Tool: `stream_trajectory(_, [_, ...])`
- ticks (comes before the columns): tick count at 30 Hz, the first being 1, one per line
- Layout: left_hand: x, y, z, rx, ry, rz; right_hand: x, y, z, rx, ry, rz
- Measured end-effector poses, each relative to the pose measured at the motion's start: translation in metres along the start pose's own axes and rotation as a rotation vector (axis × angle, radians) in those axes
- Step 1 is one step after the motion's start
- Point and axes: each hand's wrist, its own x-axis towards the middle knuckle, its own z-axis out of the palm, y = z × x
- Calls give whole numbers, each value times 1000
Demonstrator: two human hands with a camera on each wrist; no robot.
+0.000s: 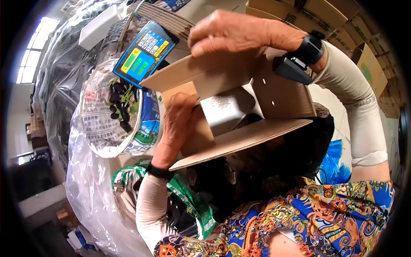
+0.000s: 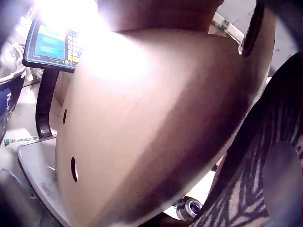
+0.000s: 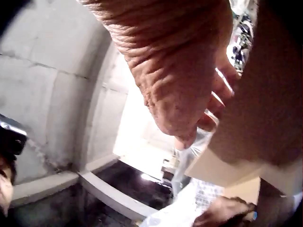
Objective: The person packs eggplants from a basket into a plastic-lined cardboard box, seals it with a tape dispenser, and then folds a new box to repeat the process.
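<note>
An open cardboard box (image 1: 282,96) is tilted in front of me, its long flaps spread outward. My left hand (image 1: 177,120) is at its left end, fingers curled over the short end flap (image 1: 199,128) and gripping it. The right hand (image 1: 231,32) lies along the far long flap (image 1: 192,70), with fingers loosely extended and the palm close to the cardboard. In the left wrist view, the box's outer side (image 2: 132,127) fills the middle and shows small slots. The right wrist view shows the right hand (image 3: 175,71) from underneath, next to the flap.
A scale's blue keypad display (image 1: 145,53) stands beyond the box, its metal platform (image 2: 35,156) low beside it. A newspaper-lined bucket (image 1: 96,124) holds dark, long vegetables (image 1: 122,100). Nearby are a green-printed bag (image 1: 192,201), blue plastic (image 1: 336,160) and stacked cartons (image 1: 327,17).
</note>
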Motion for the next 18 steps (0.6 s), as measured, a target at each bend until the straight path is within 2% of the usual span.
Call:
stream_trajectory(1, [1,3,-4,15,-22,-19,-4,-8,-17,-11,24,25])
stream_trajectory(2, [1,0,-4,24,-30,-13,-13,-7,-29,-40,86,-88])
stream_trajectory(3, [2,1,-6,25,-45,-34,-25,-18,-65,47,-146,22])
stream_trajectory(5, [1,4,-10,-18,-87,-99,-50,-28,-72,134,6,370])
stream_trajectory(8, [2,1,-6,-50,-105,-101,-95,17,-52,-89,98,248])
stream_trajectory(10, [4,3,-6,-45,-86,-96,-120,9,-25,-520,176,-136])
stream_trajectory(11, [3,4,-7,-52,-83,-99,-127,1,-13,-428,301,-108])
stream_trajectory(12, [3,6,-7,-56,-79,-106,-126,-2,-10,-580,378,-217])
stream_trajectory(14, [3,8,-7,-56,-77,-109,-111,-19,-4,-591,352,-336])
stream_trajectory(16, [7,8,-7,-57,-78,-97,-93,-8,25,-424,295,-430])
stream_trajectory(18, [7,11,-6,-54,-67,-103,-81,-1,62,-310,117,-321])
